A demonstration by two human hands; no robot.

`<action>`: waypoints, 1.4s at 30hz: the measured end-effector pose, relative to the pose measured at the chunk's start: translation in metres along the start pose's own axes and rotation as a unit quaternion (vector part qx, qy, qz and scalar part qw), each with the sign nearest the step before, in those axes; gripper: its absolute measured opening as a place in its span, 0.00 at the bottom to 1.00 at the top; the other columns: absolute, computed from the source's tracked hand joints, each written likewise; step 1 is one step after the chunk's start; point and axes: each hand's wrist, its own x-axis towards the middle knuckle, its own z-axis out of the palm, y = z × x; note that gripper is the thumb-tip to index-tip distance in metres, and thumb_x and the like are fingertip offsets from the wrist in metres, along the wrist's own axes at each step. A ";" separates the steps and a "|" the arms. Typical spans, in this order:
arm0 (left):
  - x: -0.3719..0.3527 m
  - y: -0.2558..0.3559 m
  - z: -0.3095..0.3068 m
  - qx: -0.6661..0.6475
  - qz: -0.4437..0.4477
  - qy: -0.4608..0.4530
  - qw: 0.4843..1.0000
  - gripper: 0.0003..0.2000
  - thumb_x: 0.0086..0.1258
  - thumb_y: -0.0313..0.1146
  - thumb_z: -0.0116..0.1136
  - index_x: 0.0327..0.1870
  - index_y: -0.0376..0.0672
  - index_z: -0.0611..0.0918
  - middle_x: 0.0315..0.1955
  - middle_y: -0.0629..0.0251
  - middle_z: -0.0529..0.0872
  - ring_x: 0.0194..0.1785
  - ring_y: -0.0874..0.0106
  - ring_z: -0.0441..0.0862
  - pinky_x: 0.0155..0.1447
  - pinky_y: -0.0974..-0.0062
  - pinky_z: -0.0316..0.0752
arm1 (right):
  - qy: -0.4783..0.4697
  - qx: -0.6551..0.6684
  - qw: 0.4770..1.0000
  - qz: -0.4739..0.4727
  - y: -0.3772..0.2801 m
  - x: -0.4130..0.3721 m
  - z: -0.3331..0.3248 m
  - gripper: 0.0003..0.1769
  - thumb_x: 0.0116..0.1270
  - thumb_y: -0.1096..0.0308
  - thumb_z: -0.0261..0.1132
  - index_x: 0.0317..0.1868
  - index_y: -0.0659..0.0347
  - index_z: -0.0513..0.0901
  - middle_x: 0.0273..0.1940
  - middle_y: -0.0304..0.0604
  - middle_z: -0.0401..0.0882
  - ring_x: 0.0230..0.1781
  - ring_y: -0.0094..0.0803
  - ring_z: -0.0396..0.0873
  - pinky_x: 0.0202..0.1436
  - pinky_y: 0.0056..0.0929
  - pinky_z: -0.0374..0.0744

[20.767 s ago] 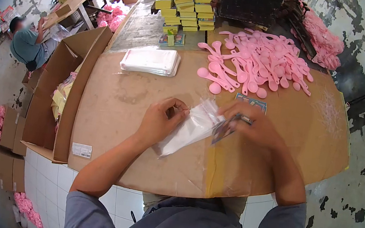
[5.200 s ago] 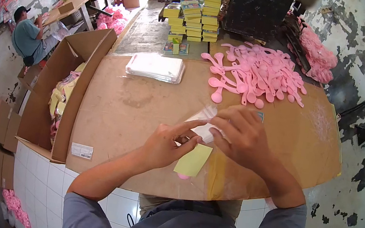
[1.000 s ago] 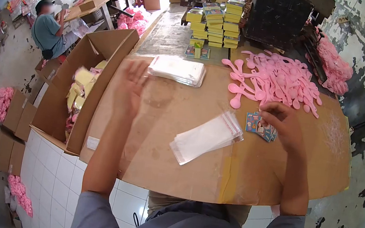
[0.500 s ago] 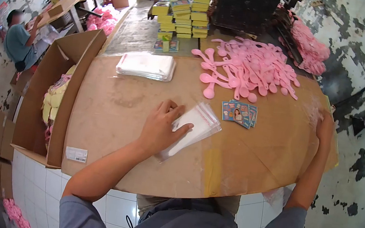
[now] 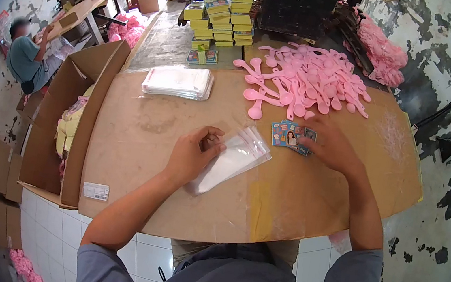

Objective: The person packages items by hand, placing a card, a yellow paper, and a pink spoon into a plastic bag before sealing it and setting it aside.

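Observation:
My left hand [image 5: 195, 151] is curled at the left edge of a small pile of clear plastic bags [image 5: 234, 163], thumb and fingers drawn together at the bag edge. My right hand [image 5: 334, 148] reaches over a few small blue printed cards [image 5: 290, 135], its thumb at their right side and its fingers apart from the thumb. Just beyond the cards lies a heap of pink plastic spoons [image 5: 304, 83]. A neat stack of clear bags [image 5: 178, 81] rests further back on the left.
The cardboard-covered table [image 5: 137, 186] has a long open carton [image 5: 103, 122] along its left side. Stacks of yellow-edged cards [image 5: 214, 20] stand at the back, beside a dark box [image 5: 298, 6]. Pink bundles [image 5: 382, 50] lie back right. Another person [image 5: 31, 56] sits at far left.
My right hand has come from the table's right edge inward to the cards. My left hand's fingers have drawn in from lying spread over the bags to the bags' left edge.

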 end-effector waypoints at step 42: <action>-0.001 -0.002 -0.004 0.023 0.080 -0.031 0.996 0.06 0.63 0.22 0.62 0.39 0.38 0.79 0.39 0.59 0.85 0.46 0.58 0.84 0.53 0.63 0.80 | 0.021 -0.477 0.784 0.397 0.243 -0.083 -0.111 0.26 0.70 0.71 0.66 0.69 0.60 0.78 0.70 0.55 0.77 0.67 0.42 0.78 0.68 0.38 0.76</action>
